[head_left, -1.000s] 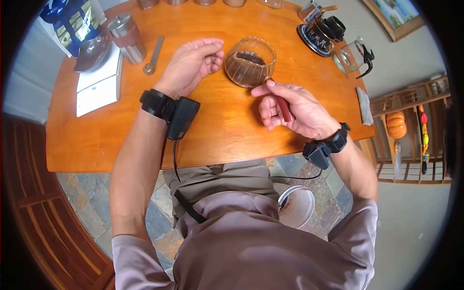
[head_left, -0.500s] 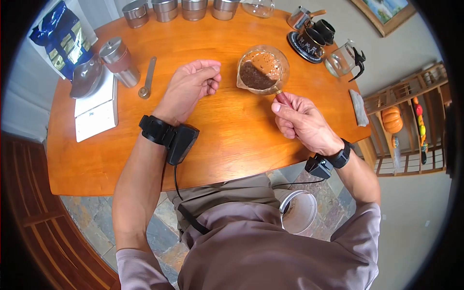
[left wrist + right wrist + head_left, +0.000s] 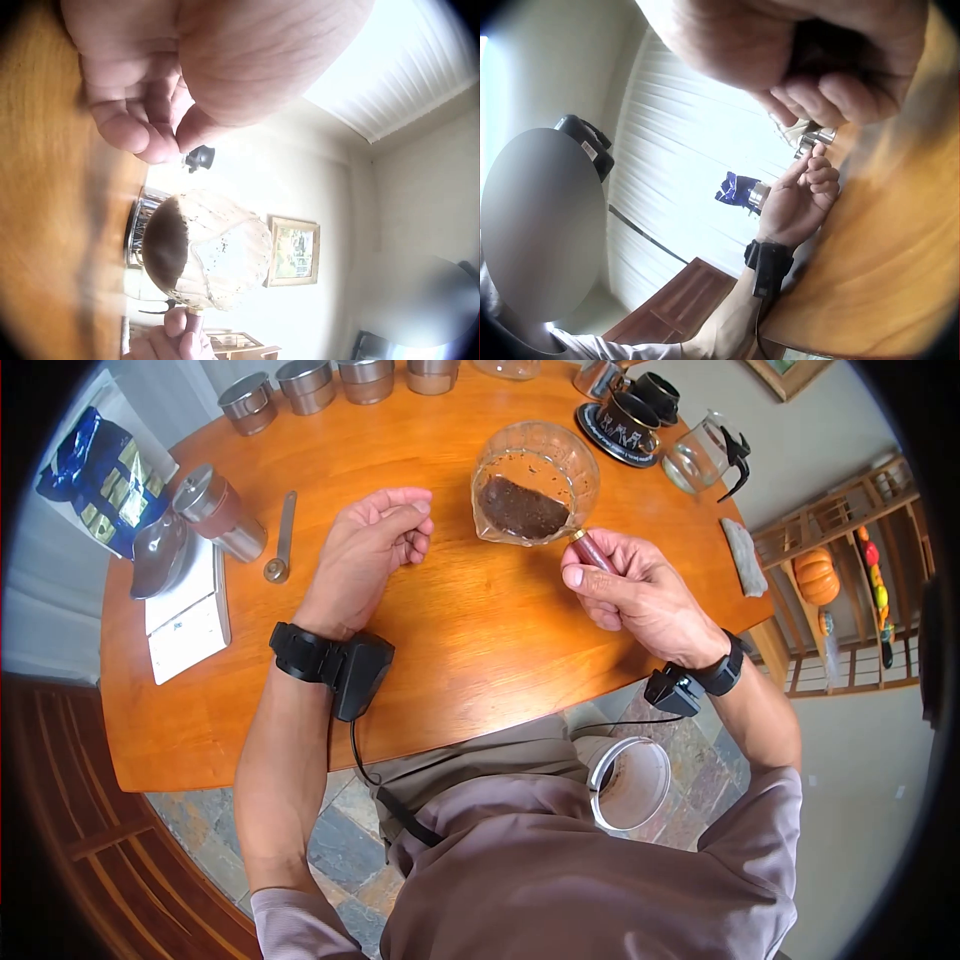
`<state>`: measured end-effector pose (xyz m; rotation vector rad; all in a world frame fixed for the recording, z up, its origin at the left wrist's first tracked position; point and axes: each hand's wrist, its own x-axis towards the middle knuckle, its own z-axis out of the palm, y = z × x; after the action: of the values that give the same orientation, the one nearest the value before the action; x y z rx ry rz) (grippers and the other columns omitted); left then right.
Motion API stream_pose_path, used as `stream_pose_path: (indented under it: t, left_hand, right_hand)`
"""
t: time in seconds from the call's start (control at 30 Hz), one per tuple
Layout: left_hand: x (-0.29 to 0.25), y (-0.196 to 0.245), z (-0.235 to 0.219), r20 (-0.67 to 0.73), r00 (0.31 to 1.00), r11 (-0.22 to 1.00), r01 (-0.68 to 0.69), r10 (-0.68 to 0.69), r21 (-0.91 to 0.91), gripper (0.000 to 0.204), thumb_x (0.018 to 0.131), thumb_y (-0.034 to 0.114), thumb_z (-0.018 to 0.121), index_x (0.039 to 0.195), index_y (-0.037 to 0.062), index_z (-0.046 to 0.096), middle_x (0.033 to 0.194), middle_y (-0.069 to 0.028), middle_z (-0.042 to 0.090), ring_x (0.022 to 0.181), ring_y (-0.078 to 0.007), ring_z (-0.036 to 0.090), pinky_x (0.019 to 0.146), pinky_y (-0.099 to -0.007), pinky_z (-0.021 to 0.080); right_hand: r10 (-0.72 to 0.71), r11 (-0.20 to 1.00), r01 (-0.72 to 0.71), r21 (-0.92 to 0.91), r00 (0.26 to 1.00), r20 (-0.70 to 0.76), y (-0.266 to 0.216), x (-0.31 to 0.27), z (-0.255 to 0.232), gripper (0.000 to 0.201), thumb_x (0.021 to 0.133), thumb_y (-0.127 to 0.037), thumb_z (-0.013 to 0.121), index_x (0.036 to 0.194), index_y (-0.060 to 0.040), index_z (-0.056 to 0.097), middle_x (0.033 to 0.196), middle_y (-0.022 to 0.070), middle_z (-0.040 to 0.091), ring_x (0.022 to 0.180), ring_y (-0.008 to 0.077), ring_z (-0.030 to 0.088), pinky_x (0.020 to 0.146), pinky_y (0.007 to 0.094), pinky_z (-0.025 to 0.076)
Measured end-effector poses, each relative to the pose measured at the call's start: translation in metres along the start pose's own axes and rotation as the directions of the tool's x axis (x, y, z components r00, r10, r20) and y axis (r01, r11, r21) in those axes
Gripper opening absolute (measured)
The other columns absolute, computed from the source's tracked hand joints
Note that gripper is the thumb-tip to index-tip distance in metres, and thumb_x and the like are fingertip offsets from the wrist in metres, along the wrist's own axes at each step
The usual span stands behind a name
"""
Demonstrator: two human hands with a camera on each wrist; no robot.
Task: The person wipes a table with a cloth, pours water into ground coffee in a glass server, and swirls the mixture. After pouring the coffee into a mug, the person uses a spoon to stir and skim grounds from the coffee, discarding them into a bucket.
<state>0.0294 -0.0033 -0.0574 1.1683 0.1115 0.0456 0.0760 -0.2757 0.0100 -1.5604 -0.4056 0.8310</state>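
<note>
- The right hand [image 3: 650, 597] gripped the reddish handle [image 3: 593, 552] of the glass pot [image 3: 560, 466], fingers curled round it.
- The pot was over the table [image 3: 470, 650], right of the left hand [image 3: 368, 555], its dark contents [image 3: 522, 510] gathered towards the near side.
- The left hand's fingers were loosely curled, holding nothing visible.
- Smooth, gentle tilting seemed best, to avoid spilling.

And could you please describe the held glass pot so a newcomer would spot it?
At the wooden table, find the person's right hand. It holds a round, clear glass pot. Brown contents and a reddish handle set it apart from the black-handled carafe.
</note>
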Motion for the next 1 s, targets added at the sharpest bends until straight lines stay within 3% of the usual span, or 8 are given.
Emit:
stream_pose_path:
  t: [0.3,0.37,0.57,0.63,0.7,0.9,1.0]
  left_hand:
    - [0.0,0.001,0.0,-0.008,1.0,1.0,-0.001,0.001,0.006,0.018,0.098,0.012,0.058,0.111,-0.0004,0.062,0.082,-0.0009,0.061,0.07,-0.0079,0.056,0.065,-0.021,0.045]
    - [0.0,0.0,0.0,-0.005,1.0,1.0,-0.006,0.006,-0.003,0.017,0.098,0.012,0.058,0.11,-0.0001,0.062,0.082,-0.001,0.062,0.069,-0.0079,0.056,0.064,-0.021,0.045]
    - [0.0,0.001,0.002,-0.012,1.0,1.0,-0.007,0.007,0.004,0.017,0.098,0.012,0.058,0.109,0.0004,0.062,0.082,-0.0005,0.062,0.069,-0.0077,0.055,0.064,-0.0208,0.045]
    - [0.0,0.0,0.001,-0.007,1.0,1.0,-0.006,0.006,0.005,0.017,0.098,0.013,0.058,0.109,0.0005,0.062,0.082,-0.0003,0.062,0.069,-0.0076,0.055,0.064,-0.0207,0.045]
    - [0.001,0.001,0.001,0.001,1.0,1.0,-0.011,0.011,0.016,0.017,0.098,0.013,0.058,0.109,0.0006,0.062,0.082,-0.0002,0.062,0.069,-0.0076,0.055,0.064,-0.0206,0.045]
    - [-0.001,0.001,0.0,-0.012,1.0,1.0,-0.016,0.015,-0.017,0.017,0.099,0.013,0.058,0.11,0.0005,0.062,0.082,-0.0004,0.061,0.07,-0.0079,0.056,0.065,-0.0206,0.045]
    - [0.001,0.0,0.0,-0.019,1.0,1.0,-0.012,0.012,-0.012,0.017,0.099,0.013,0.057,0.11,0.0005,0.062,0.082,-0.0004,0.061,0.07,-0.008,0.056,0.065,-0.0208,0.045]
  right_hand:
    - [-0.024,0.999,0.024,-0.032,1.0,-0.002,0.0,0.0,0.001,0.012,0.096,-0.017,0.065,0.093,-0.0083,0.057,0.065,-0.0076,0.04,0.052,0.0032,0.033,0.048,0.0218,0.027]
    - [0.013,0.999,-0.013,0.031,1.0,0.001,-0.005,0.001,0.0,0.015,0.097,-0.02,0.064,0.09,-0.0079,0.059,0.064,-0.007,0.045,0.053,0.0024,0.037,0.049,0.0202,0.03]
    - [0.19,0.971,-0.179,0.156,0.98,-0.061,-0.012,-0.013,-0.01,0.017,0.099,-0.021,0.06,0.092,-0.0052,0.061,0.059,-0.0062,0.043,0.051,0.0036,0.035,0.046,0.0203,0.027]
    - [0.214,0.964,-0.207,0.165,0.976,-0.031,-0.011,-0.016,-0.012,0.018,0.1,-0.021,0.058,0.093,-0.0047,0.06,0.058,-0.0055,0.043,0.05,0.0039,0.034,0.046,0.0203,0.027]
    - [0.231,0.929,-0.246,0.275,0.969,0.089,-0.01,-0.013,-0.011,0.021,0.102,-0.022,0.055,0.094,-0.0038,0.06,0.057,-0.0053,0.043,0.049,0.0044,0.034,0.045,0.0204,0.028]
    - [0.195,0.925,-0.196,0.325,0.98,0.034,-0.018,-0.008,-0.008,0.027,0.104,-0.024,0.05,0.091,-0.0024,0.059,0.056,-0.0045,0.04,0.047,0.0053,0.035,0.043,0.0214,0.028]
    - [0.208,0.917,-0.233,0.322,0.972,0.109,-0.014,-0.018,-0.014,0.026,0.105,-0.023,0.049,0.092,-0.0019,0.058,0.056,-0.0035,0.042,0.047,0.0062,0.035,0.043,0.0223,0.029]
